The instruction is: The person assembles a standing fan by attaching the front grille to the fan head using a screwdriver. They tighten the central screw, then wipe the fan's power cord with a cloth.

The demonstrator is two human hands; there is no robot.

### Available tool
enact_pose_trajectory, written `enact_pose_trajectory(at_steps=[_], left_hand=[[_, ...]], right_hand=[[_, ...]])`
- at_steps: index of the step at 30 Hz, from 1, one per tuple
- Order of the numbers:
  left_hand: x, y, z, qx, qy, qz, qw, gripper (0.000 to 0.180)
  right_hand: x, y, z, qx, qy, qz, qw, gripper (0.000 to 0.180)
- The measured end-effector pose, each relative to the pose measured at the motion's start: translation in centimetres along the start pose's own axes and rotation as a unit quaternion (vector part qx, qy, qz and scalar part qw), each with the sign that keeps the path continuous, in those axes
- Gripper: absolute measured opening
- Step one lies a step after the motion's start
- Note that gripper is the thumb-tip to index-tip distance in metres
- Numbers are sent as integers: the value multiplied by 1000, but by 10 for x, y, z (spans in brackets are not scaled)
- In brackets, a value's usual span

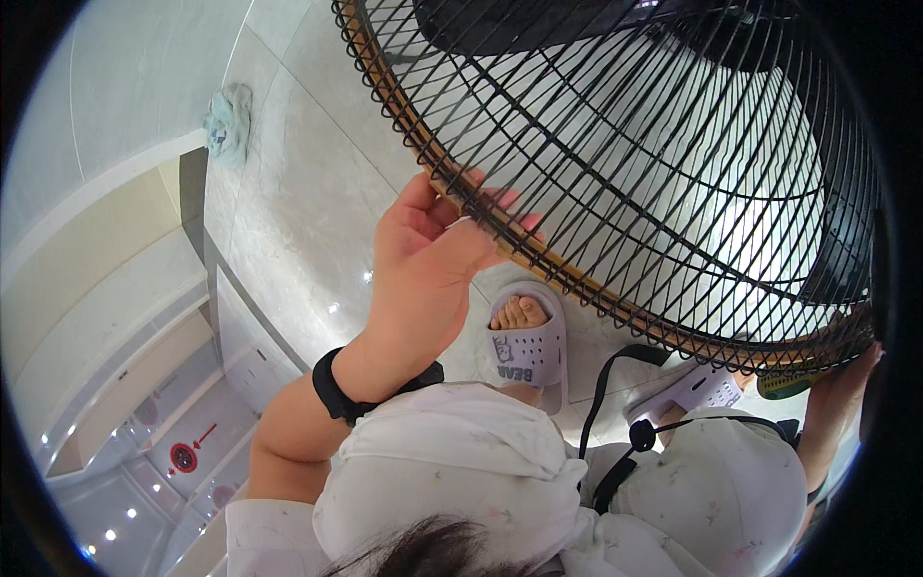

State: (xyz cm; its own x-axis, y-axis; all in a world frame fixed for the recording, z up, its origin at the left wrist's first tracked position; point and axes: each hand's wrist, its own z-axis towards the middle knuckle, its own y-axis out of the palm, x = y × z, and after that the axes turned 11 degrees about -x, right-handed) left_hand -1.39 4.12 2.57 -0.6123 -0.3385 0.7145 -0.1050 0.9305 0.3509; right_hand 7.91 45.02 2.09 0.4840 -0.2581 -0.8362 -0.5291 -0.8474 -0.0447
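Observation:
A large fan grille (615,192) of black wires, edged with a gold-brown rim, fills the upper right; dark fan parts (519,24) show behind its wires. My left hand (418,255) is closed on the rim at its lower left, fingertips reaching through between the wires. At the far right my right hand (844,392) is against the lower right of the rim. Its fingers are largely hidden by the rim and the picture's edge. A small green-yellow piece (786,387) shows under the rim beside that hand; I cannot make out what it is.
Below the grille are my feet in pale lilac slippers (532,354) on glossy grey floor tiles (298,183). A crumpled pale green cloth (229,123) lies by the wall at left. Black straps (604,399) hang in front of my light-coloured clothing.

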Motion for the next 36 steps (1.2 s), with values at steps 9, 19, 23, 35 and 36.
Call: enact_pose_trajectory(at_steps=[9, 19, 23, 35, 36], left_hand=[[25, -5, -11, 41, -60, 98, 993, 28], [39, -24, -8, -37, -85, -7, 996, 25], [40, -20, -10, -27, -87, 34, 995, 24], [50, -20, -2, -83, -131, 62, 986, 23], [49, -21, 0, -65, -140, 78, 985, 23]], right_hand=[[0, 1, 2, -3, -4, -2, 1000, 53], [2, 5, 3, -8, -11, 6, 1000, 54], [2, 8, 3, -7, -7, 10, 1000, 54], [4, 15, 7, -10, 14, 34, 999, 56], [4, 15, 7, -10, 16, 34, 999, 56]])
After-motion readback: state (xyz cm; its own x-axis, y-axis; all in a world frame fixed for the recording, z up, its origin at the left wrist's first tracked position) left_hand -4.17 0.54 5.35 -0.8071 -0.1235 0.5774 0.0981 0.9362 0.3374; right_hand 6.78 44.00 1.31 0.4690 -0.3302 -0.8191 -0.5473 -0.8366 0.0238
